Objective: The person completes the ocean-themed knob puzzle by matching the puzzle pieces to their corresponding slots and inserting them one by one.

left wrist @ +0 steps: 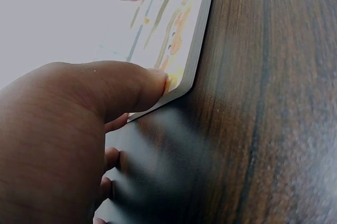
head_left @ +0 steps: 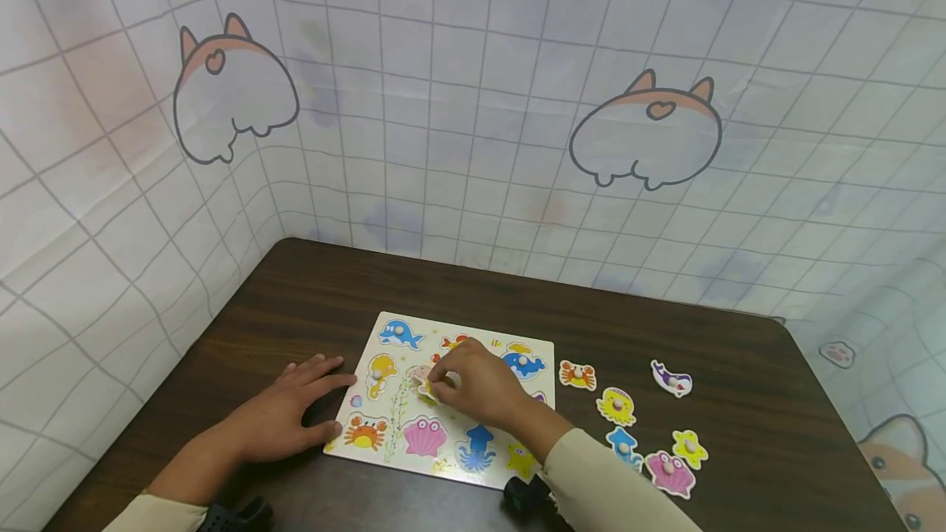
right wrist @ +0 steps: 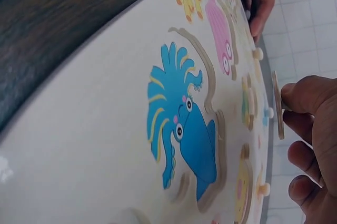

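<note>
A white wooden peg puzzle board [head_left: 432, 330] with sea animals lies on the table. My left hand [head_left: 284, 413] rests at its left edge, fingers fairly straight; in the left wrist view the thumb [left wrist: 131, 87] presses the board's corner. Over the middle of the board, my right hand [head_left: 480, 380] pinches a thin puzzle piece [right wrist: 279, 108], seen edge-on in the right wrist view, its picture hidden. A blue dolphin [head_left: 400, 333], a yellow seahorse [head_left: 381, 376] and a blue whale [head_left: 524, 365] sit in the board. Crab, pink shell and blue squid recesses [right wrist: 195, 139] show their printed pictures.
Right of the board lie loose pieces: a crab [head_left: 577, 375], a yellow octopus [head_left: 617, 406], a blue squid [head_left: 623, 443], a pink shell [head_left: 671, 474], a starfish [head_left: 690, 450] and a purple sea animal [head_left: 672, 380]. A gridded curtain [head_left: 458, 105] stands behind the dark table [head_left: 754, 384].
</note>
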Motion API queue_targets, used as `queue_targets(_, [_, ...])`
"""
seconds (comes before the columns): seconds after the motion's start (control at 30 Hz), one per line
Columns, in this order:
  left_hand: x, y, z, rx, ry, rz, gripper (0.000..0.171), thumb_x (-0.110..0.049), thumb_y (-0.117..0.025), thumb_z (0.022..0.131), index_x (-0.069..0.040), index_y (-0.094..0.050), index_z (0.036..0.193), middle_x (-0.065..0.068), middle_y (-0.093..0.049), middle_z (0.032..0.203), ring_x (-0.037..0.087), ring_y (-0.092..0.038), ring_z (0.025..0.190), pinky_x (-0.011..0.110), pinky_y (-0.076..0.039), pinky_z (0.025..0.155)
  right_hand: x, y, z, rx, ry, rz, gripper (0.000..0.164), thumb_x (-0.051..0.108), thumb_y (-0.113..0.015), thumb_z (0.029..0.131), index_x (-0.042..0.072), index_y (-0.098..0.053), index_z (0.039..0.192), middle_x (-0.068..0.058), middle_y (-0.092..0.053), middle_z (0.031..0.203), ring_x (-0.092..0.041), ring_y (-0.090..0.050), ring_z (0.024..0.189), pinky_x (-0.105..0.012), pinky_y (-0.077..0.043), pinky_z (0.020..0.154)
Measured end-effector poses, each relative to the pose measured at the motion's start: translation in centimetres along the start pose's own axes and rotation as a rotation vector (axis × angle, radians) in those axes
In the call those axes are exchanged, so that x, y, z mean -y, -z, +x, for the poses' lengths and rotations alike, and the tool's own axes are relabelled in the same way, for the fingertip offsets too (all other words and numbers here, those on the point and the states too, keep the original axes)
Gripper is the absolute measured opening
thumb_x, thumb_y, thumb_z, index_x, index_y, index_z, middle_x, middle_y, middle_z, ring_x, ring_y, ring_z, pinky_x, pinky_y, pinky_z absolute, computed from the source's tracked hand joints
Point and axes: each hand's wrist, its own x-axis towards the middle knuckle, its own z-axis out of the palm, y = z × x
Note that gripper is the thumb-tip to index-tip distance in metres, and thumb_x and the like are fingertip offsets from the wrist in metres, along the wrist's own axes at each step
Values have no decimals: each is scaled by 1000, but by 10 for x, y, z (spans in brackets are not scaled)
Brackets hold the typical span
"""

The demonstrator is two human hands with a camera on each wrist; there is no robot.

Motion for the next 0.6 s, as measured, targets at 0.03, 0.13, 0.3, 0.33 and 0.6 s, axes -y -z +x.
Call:
queue_targets(0.03, [0,0,0,2,4,-2,66,-54,-69,93,-23,-54,149,13,-37,161,45,-26,149,72,-17,115,0,-1,1,1,-4,-3,6,25,-75,94,26,-81,96,23,-65,94,-6,-53,102,-25,-51,83])
queue_targets(0.13, [0,0,0,2,0,-3,66,-53,-69,93,-23,-54,149,13,-37,162,45,-26,149,72,-17,115,1,-4,2,0,-10,-13,6,26,-75,93,27,-81,95,23,-65,93,-5,-52,99,-23,-50,78])
queue_targets(0.3, [1,-1,0,1,2,0,66,-53,-69,93,-24,-54,149,13,-37,162,45,-26,149,72,-17,115,1,-8,5,11,-37,-21,6,27,-75,93,28,-81,95,23,-64,92,-5,-52,98,-22,-49,77])
queue_targets(0.33, [1,-1,0,2,2,1,66,-54,-69,93,-24,-54,150,13,-37,162,45,-26,149,72,-17,115,1,-9,5,16,-43,-22,6,28,-75,93,28,-81,95,23,-63,92,-5,-51,98,-23,-49,78])
queue_targets(0.6, [1,-1,0,0,5,5,66,-55,-69,93,-25,-54,149,12,-37,162,45,-26,149,72,-17,115,3,-13,8,18,-34,-42,6,27,-76,93,27,-81,96,21,-66,94,-4,-54,97,-25,-50,85])
